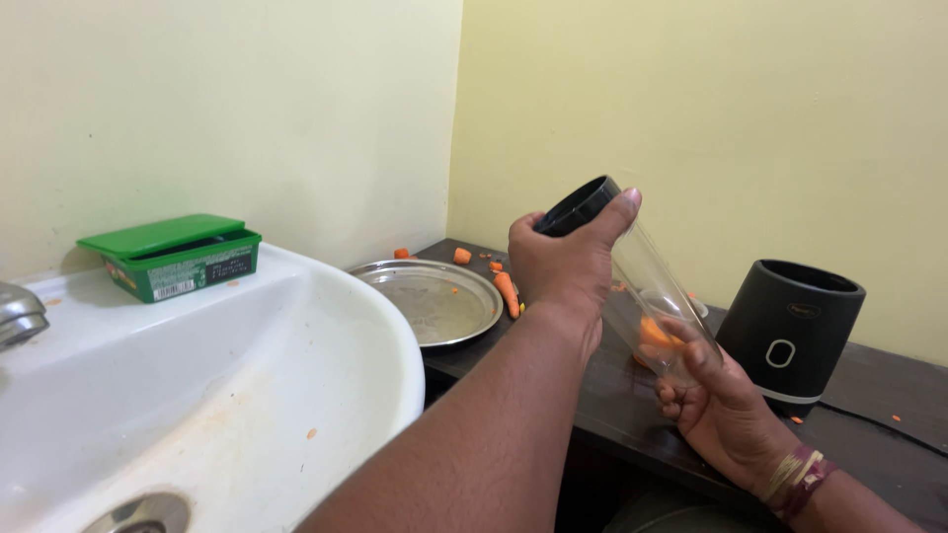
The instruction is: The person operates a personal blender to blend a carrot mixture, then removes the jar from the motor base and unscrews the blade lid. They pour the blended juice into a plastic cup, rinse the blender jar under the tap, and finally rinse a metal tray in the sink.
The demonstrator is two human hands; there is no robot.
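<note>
A clear blender jar (647, 286) is held tilted above the dark counter, with orange carrot pieces (656, 335) inside near its lower end. My left hand (565, 262) grips the black cap (578, 205) at the jar's upper end. My right hand (716, 400), with threads around the wrist, holds the jar's lower end from below.
A black blender base (790, 331) stands on the dark counter (889, 395) to the right. A steel plate (434, 301), a carrot (507, 292) and carrot bits lie behind my hands. On the left are a white sink (247, 375), a tap (18, 314) and a green box (178, 257).
</note>
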